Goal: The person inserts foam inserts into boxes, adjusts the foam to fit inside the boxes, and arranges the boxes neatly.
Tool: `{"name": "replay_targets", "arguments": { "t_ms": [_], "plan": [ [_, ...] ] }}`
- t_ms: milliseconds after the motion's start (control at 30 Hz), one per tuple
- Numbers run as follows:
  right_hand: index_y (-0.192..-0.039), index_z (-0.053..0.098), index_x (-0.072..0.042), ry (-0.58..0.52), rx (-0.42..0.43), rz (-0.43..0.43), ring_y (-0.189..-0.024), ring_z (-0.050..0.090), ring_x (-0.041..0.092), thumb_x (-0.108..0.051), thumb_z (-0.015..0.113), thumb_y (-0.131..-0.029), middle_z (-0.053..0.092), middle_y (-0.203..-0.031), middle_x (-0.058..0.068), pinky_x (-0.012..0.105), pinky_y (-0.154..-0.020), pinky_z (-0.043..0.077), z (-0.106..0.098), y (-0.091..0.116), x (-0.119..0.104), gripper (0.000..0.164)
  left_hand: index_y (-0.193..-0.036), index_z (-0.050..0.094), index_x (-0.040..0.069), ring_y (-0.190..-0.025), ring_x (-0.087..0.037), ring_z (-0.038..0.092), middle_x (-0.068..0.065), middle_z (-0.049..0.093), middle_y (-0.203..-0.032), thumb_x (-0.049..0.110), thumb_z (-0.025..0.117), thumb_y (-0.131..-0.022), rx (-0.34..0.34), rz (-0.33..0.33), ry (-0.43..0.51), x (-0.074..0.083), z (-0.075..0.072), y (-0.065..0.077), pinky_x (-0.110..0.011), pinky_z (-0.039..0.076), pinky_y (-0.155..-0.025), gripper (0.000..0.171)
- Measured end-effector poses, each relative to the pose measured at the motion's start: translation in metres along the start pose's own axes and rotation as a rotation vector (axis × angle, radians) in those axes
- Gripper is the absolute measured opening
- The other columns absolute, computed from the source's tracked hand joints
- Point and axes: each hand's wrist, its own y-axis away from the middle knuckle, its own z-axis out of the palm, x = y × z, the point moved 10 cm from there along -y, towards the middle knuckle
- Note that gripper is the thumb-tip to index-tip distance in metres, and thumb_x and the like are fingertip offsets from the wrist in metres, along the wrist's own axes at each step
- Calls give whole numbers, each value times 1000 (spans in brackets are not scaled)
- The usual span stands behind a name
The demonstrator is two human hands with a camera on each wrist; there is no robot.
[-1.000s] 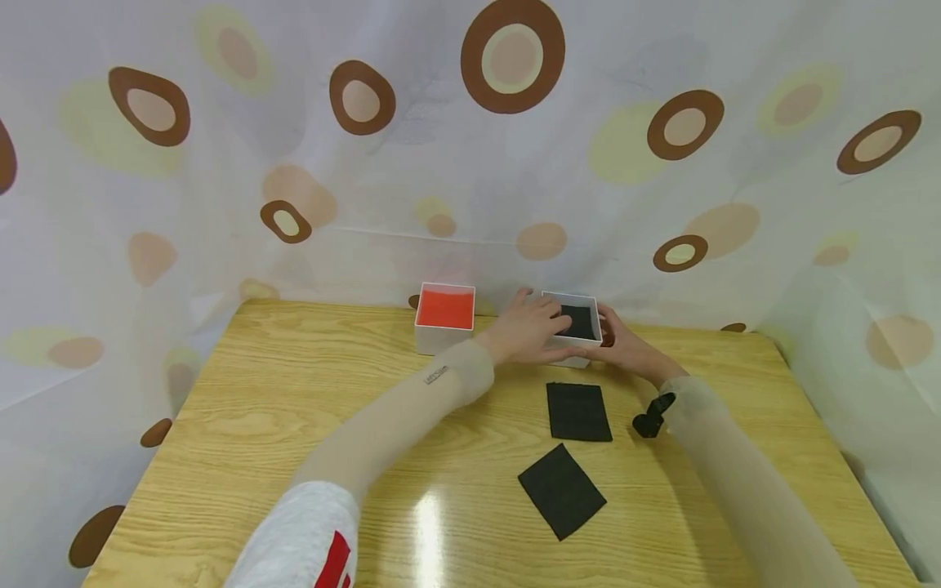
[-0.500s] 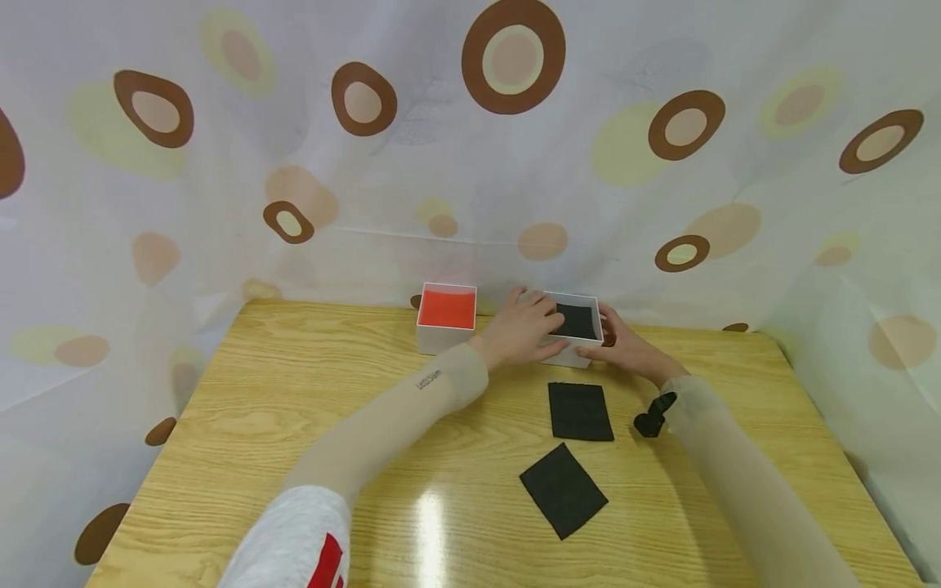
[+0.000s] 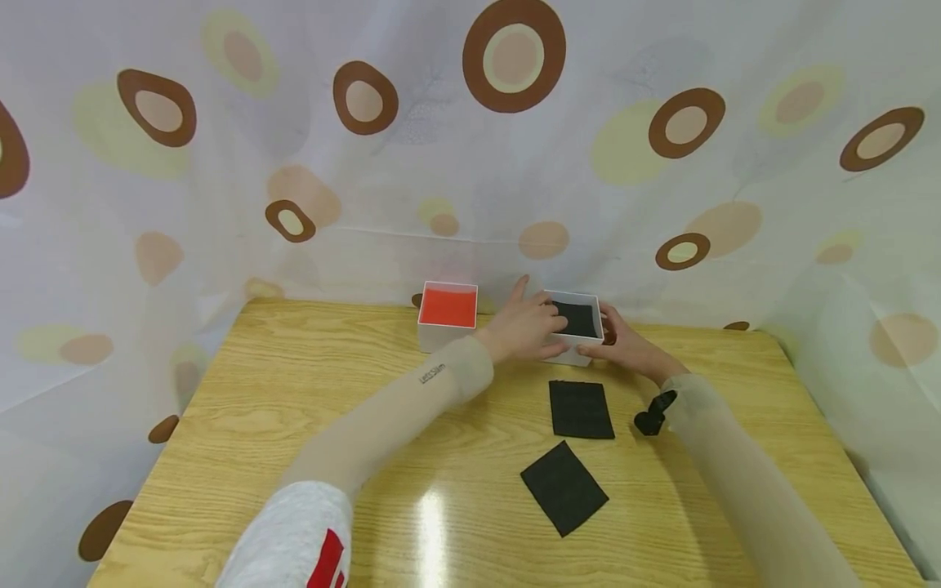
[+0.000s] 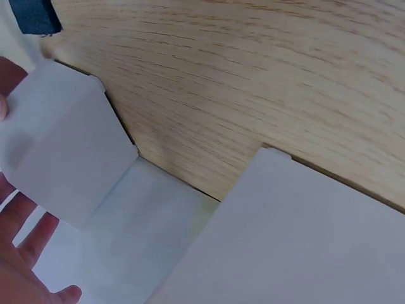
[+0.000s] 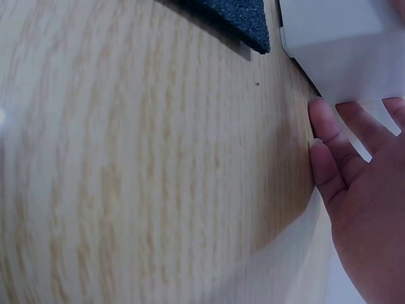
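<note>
A white open-topped box point(image 3: 570, 356) stands at the back of the table with a black square point(image 3: 577, 318) inside it. My left hand point(image 3: 520, 329) lies over the box's left rim, fingers spread and reaching over the black square, thumb at the front wall. The little finger is raised. My right hand point(image 3: 626, 347) holds the box from the right, thumb on the front and fingers along the side wall. Two more black squares point(image 3: 581, 410) lie flat in front of the box, the nearer one turned at an angle. The fingertips inside the box are partly hidden.
To the left stands a second white box point(image 3: 443, 338) with a red piece point(image 3: 448, 309) in it. A patterned white curtain point(image 3: 470, 180) hangs behind the wooden table point(image 3: 309, 384). A black strap point(image 3: 653, 415) sits at the right wrist.
My left hand drew back slightly to the left off the black square, then its little finger lifted. The right hand stays at the box, and the squares on the table have not moved.
</note>
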Motion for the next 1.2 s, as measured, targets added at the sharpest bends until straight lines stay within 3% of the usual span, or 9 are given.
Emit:
{"name": "replay_targets", "arguments": {
  "t_ms": [367, 533, 800, 933, 1033, 1200],
  "plan": [
    [-167, 0, -21, -20, -7, -7, -107, 55, 36, -22, 69, -102, 38, -149, 27, 40, -82, 49, -5, 1, 3, 95, -137, 66, 31, -138, -18, 47, 6, 63, -139, 64, 45, -105, -48, 3, 38, 6, 2, -3, -63, 15, -124, 51],
    [-166, 3, -21, -57, -21, -15, -115, 55, 37, -20, 67, -103, 36, -154, 26, 39, -85, 49, -2, 3, 2, 89, -146, 59, 34, -136, -19, 48, 3, 59, -143, 67, 48, -103, -49, 40, 133, 17, 7, -7, -65, 13, -124, 55],
    [-167, -4, -17, -55, -48, -69, -122, 52, 40, -14, 64, -105, 28, -160, 31, 40, -92, 52, 7, 4, -3, 92, -137, 66, 38, -133, -17, 51, 8, 60, -140, 73, 46, -100, -95, -34, 280, 12, 22, -9, -73, 9, -120, 55],
    [-167, -2, -21, -21, -25, -41, -122, 53, 41, -20, 66, -104, 31, -159, 28, 42, -92, 50, 4, 3, -1, 92, -146, 59, 38, -141, -20, 45, 4, 55, -148, 74, 46, -99, -72, -34, 220, 10, 21, -10, -73, 5, -120, 61],
    [-167, 0, -23, -10, -16, -19, -120, 53, 40, -23, 67, -104, 33, -158, 26, 42, -90, 47, 3, 2, 1, 92, -150, 55, 37, -145, -24, 43, 0, 52, -152, 77, 45, -98, -63, -31, 121, 10, 18, -12, -74, 5, -120, 66],
    [-167, -1, -23, -25, -20, -23, -123, 53, 42, -22, 68, -103, 32, -158, 27, 45, -93, 47, 3, 2, 0, 93, -148, 56, 34, -137, -29, 52, -5, 56, -147, 79, 40, -98, -58, 1, 5, 16, 18, -19, -72, 12, -120, 68]
  ]
}}
